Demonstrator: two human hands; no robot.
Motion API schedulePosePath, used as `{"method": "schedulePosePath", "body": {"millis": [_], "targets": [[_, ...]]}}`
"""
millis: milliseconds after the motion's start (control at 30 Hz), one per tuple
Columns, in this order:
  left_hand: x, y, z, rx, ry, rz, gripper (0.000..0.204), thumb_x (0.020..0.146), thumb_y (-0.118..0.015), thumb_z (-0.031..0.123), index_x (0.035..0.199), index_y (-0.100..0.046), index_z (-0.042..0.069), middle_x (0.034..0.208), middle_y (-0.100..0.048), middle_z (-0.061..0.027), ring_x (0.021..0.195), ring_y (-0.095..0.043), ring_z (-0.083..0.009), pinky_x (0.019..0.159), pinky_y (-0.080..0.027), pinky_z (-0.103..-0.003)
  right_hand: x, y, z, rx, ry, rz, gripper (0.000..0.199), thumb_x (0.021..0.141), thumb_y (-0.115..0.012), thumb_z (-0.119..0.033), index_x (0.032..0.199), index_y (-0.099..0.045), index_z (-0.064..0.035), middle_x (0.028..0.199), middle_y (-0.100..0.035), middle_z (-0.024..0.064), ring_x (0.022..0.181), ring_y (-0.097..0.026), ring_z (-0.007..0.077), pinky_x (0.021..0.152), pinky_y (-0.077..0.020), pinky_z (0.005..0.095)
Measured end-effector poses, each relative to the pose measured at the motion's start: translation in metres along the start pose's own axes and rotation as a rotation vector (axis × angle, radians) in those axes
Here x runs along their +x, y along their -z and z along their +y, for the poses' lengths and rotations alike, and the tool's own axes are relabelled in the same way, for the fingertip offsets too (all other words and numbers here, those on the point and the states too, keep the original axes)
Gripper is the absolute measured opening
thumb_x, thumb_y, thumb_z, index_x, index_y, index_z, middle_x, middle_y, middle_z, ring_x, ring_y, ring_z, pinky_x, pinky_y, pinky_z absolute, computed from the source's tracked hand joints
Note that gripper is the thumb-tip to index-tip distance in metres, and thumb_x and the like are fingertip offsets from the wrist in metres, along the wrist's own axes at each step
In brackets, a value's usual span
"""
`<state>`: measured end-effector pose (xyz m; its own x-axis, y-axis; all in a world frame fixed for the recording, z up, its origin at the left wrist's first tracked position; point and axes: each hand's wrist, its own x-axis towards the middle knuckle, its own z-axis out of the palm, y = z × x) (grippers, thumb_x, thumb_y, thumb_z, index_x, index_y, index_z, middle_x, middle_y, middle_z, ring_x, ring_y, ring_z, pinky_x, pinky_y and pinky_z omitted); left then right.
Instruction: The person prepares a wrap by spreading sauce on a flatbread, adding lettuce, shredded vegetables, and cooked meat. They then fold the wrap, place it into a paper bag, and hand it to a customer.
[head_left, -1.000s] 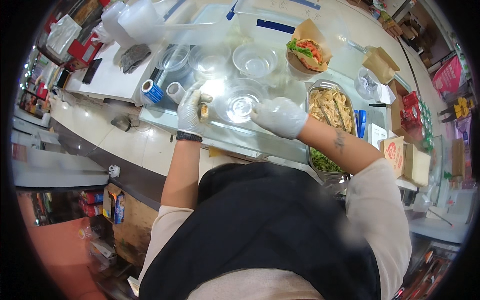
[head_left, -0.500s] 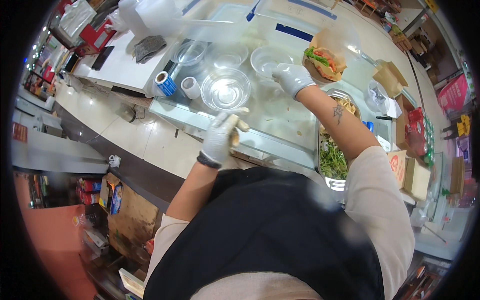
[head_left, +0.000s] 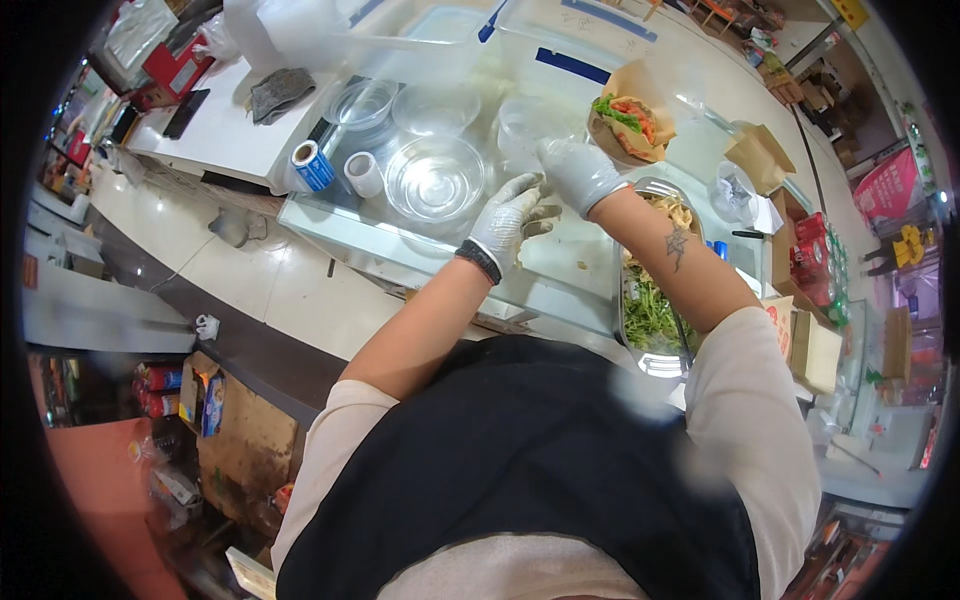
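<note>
My right hand (head_left: 580, 176), in a pale translucent glove, is closed at the near right rim of a clear plastic bowl (head_left: 522, 125) and appears to grip it. Close to its left is my gloved left hand (head_left: 513, 218), fingers loosely apart and nothing visible in them. More clear round bowls stand to the left: a large one (head_left: 435, 180), another behind it (head_left: 437, 105) and a stack (head_left: 362, 104). Beyond my right hand, a paper-lined bowl (head_left: 632, 125) holds a wrap with lettuce and red filling.
Under my right forearm lies a metal tray (head_left: 655, 305) of greens. A blue label roll (head_left: 312, 166) and a white roll (head_left: 363, 174) stand at the glass counter's (head_left: 400, 240) left. Clear bins with blue handles (head_left: 572, 66) are at the back. Red cans (head_left: 815, 255) sit right.
My left hand has moved right and slightly up, close to my right hand, and its fingers have spread more. The clear bowl by my right hand has shifted slightly. The whole view has shifted a little.
</note>
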<state>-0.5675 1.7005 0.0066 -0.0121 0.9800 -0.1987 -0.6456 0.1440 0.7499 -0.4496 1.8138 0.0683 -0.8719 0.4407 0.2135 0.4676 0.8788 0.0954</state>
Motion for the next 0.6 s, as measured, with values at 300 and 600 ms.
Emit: {"method": "schedulePosePath", "body": {"millis": [300,600], "targets": [[0.025,-0.009,-0.014,-0.280,0.022,0.009,0.037,0.099,-0.051,0.007,0.135,-0.053,0.008,0.110,-0.063,-0.0038,0.098,-0.060,-0.0188,0.089,-0.051,-0.035,0.000,0.016,-0.002,-0.072,-0.124,-0.083,0.014,0.087,-0.059,-0.009,0.100,-0.064,-0.0051,0.094,-0.070,0.0152,0.085,-0.071,0.0329,0.071,-0.0573,0.0418],[0.046,-0.001,-0.005,-0.446,0.050,0.049,0.062,0.098,-0.049,0.001,0.154,-0.025,0.010,0.142,-0.046,-0.0132,0.109,-0.063,-0.0291,0.096,-0.053,-0.044,-0.009,0.053,0.019,-0.104,-0.125,0.398,0.007,0.086,-0.063,-0.012,0.093,-0.063,-0.0097,0.078,-0.066,0.0123,0.071,-0.068,0.0314,0.062,-0.0546,0.0399]]}}
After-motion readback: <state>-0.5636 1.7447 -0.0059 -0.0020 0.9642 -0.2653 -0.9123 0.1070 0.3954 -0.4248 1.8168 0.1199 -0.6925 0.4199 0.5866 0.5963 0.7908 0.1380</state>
